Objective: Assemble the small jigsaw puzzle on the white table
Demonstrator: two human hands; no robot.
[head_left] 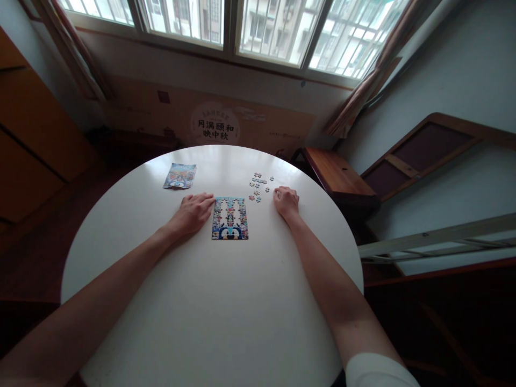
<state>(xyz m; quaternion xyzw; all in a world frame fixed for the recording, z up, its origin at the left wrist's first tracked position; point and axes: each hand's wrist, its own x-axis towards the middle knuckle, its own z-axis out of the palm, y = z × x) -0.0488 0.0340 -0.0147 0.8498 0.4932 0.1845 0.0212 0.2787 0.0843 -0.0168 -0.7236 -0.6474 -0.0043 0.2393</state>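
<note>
A partly filled jigsaw puzzle lies flat on the white round table, with two white gaps running down its upper part. My left hand rests open on the tabletop, its fingertips at the puzzle's upper left edge. Several loose puzzle pieces are scattered beyond the puzzle to the right. Just right of them, my right hand is on the table with its fingers curled closed; whatever may be in them is hidden.
A printed picture packet lies toward the far left of the table. Behind the table's right side stands a wooden stool or small bench. A wall with windows is at the back.
</note>
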